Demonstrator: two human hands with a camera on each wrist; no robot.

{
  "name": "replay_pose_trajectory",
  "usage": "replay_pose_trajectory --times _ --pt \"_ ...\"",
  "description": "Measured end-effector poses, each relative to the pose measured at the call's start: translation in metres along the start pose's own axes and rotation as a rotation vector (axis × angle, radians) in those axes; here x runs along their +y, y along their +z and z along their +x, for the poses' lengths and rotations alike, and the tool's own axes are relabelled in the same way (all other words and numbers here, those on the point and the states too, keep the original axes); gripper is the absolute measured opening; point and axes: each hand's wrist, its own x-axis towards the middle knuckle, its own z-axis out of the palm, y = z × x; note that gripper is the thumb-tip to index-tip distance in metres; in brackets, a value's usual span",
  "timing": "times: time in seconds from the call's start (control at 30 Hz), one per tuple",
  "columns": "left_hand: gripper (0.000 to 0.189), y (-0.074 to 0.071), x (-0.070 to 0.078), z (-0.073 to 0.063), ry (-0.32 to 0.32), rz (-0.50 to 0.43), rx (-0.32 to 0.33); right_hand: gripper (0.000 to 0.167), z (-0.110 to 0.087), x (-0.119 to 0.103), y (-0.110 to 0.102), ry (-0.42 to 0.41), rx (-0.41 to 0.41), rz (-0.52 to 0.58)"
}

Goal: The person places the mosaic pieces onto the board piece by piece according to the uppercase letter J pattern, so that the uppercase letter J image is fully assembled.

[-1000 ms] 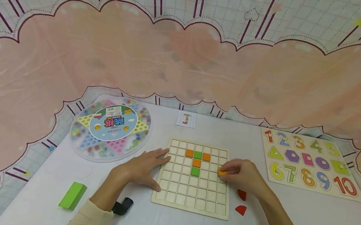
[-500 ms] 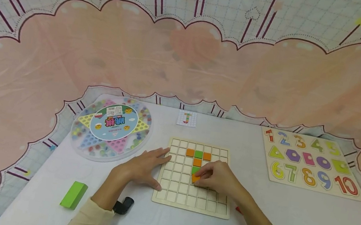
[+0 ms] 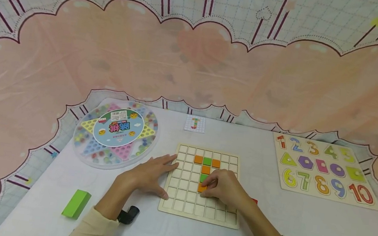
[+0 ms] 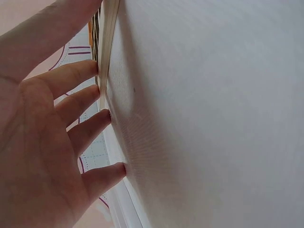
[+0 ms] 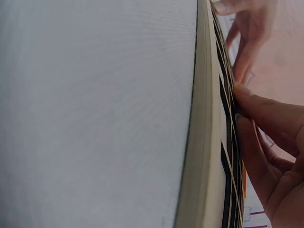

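Observation:
In the head view a pale wooden grid board [image 3: 179,206] lies at the middle of the white table. Orange and green square tiles fill several cells: a row of three near the top, then a column down from the middle one. My right hand [image 3: 227,188] pinches an orange tile [image 3: 202,187] at the column's lower end, below a green tile [image 3: 204,178]. Spread along the board's left edge, my left hand [image 3: 148,175] rests with its fingers straight. The left wrist view shows those fingertips [image 4: 90,66] against the board's side. The orange tile is mostly hidden in the right wrist view.
A round marble game box [image 3: 116,134] lies left of the board, and a green block [image 3: 76,204] nearer me. A small pattern card [image 3: 195,124] lies behind the board. At right is a number puzzle [image 3: 324,170]. A red piece [image 3: 254,201] shows beside my right forearm.
My right hand has moved left from the board's right edge, bringing the orange tile to the column's lower end. In the last half second it has barely moved. My left hand stays put.

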Motion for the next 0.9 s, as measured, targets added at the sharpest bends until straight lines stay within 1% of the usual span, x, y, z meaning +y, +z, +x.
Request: replay_pose_trajectory --times 0.27,0.47,0.6,0.8,0.9 --pt "0.1 0.0 0.0 0.0 -0.002 0.0 -0.001 0.015 0.0 0.004 0.003 -0.043 0.017 -0.019" --pt "0.099 0.0 -0.001 0.0 0.003 0.0 -0.004 0.016 0.001 0.005 0.003 -0.033 0.023 -0.013" --pt "0.099 0.001 -0.001 0.0 0.007 0.002 -0.004 0.017 0.001 0.006 0.002 -0.035 0.008 -0.014" --pt "0.099 0.002 -0.002 0.002 0.009 0.002 -0.003 0.027 -0.002 0.008 -0.009 -0.065 -0.04 -0.061" --pt "0.099 0.002 -0.002 0.002 0.008 0.002 -0.005 0.034 -0.006 0.008 -0.019 -0.039 -0.04 -0.066"
